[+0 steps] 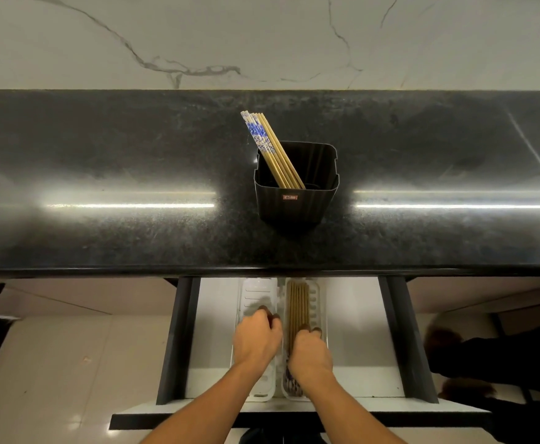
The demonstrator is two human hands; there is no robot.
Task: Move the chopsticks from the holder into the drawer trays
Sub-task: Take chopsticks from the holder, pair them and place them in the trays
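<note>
A bundle of leaning chopsticks (268, 145), pale wood with some tops patterned in blue and white, stands in the black holder (294, 206), tilted toward its back left corner. The holder sits upright near the middle of the black counter (102, 155), closer to the front edge than to the back

Below the counter's front edge a drawer (352, 315) is pulled out. Two white trays lie side by side in it, running front to back. The right tray (321, 302) holds a row of laid chopsticks (297, 302), flat and parallel, with patterned ends toward the drawer's front edge. The bare ribbed bottom of the left tray (256, 293) shows at its back end

The left hand (256, 339) is over the left tray, fingers curled downward and blurred; whether it holds anything cannot be told. The right hand (308, 350) is over the right tray, fingers bent down onto the laid chopsticks; whether it grasps them or only touches them cannot be told

A pale veined marble wall (262, 33) rises behind the counter's back edge, and a light tiled floor (54, 347) shows to the left of the drawer
</note>
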